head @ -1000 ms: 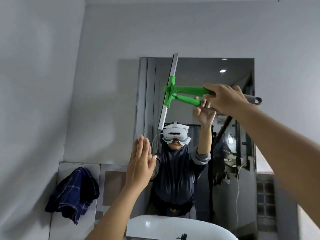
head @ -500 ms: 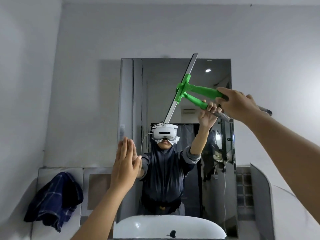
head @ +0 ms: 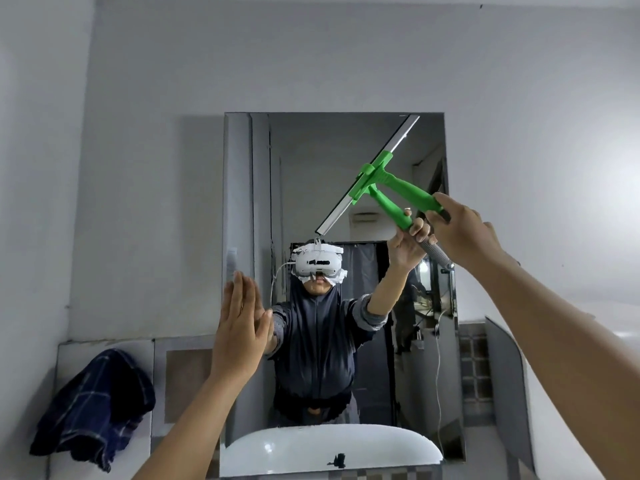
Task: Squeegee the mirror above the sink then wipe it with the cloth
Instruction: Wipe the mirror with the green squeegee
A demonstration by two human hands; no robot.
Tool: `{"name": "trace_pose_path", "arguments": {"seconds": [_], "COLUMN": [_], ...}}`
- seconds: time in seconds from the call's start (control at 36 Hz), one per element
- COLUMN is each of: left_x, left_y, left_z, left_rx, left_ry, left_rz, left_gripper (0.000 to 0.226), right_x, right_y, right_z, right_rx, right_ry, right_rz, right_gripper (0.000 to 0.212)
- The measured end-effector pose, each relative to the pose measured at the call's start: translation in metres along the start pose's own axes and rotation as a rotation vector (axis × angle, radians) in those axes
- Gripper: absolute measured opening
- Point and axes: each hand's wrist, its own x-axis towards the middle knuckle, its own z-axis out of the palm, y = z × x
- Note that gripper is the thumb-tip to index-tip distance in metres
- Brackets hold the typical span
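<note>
The green squeegee (head: 388, 178) is lying against the mirror (head: 332, 168), its blade running diagonally from upper right to lower left and its handle slanting down-right into the right hand (head: 460, 226), whose grip is wrapping tight around it. Left of that grip, the left hand (head: 240, 330) is hanging flat, fingers spread straight. The blue cloth (head: 93, 407) is draping far down-left.

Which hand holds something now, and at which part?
The right hand grips the green squeegee by its handle end. The left hand is open and holds nothing.
</note>
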Motion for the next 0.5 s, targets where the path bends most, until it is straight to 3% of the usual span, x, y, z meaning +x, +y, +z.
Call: {"name": "trace_pose_path", "arguments": {"seconds": [0.25, 0.39, 0.5], "left_x": [0.002, -0.002, -0.001], "left_y": [-0.007, -0.005, -0.005], "left_z": [0.004, 0.000, -0.002], "left_rx": [-0.156, -0.069, -0.068], "left_ry": [-0.029, -0.033, -0.054], "left_rz": [-0.044, -0.043, -0.052], "left_gripper": [0.068, 0.072, 0.074], "right_x": [-0.027, -0.046, -0.064], "right_y": [0.018, 0.013, 0.001], "right_z": [0.016, 0.027, 0.038], "right_rx": [0.144, 0.231, 0.321], "right_ry": [-0.004, 0.017, 0.047], "right_rz": [0.165, 0.215, 0.241], "right_gripper": [0.035, 0.011, 0.014]}}
